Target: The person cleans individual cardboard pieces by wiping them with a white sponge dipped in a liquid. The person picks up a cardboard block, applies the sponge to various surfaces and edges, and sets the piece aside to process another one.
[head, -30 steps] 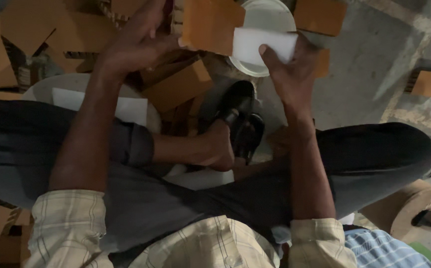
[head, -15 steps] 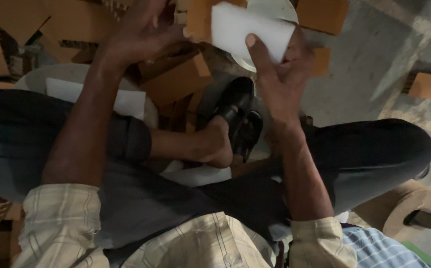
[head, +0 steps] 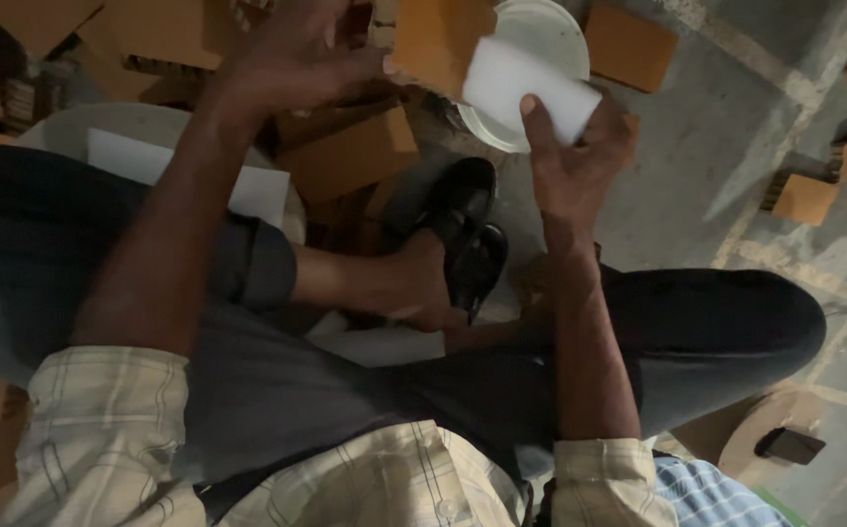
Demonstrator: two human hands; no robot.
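My right hand [head: 565,166] holds a white rectangular sheet [head: 521,80] by its lower edge, thumb on top, above a white round bowl [head: 540,39] on the floor. My left hand [head: 296,63] reaches forward and grips the edge of a brown cardboard piece [head: 438,39] next to the sheet. I sit with my legs crossed, in dark trousers, with black shoes [head: 467,234] below both hands.
Brown cardboard pieces [head: 345,161] lie scattered over the grey concrete floor [head: 697,166]. A white sheet [head: 247,190] rests on a pale round lid at the left. More cardboard squares [head: 804,200] lie at the right. A round cardboard disc [head: 755,434] sits by my right knee.
My right hand has tilted the white sheet and lifted it slightly toward the bowl. My left hand has stayed on the cardboard piece.
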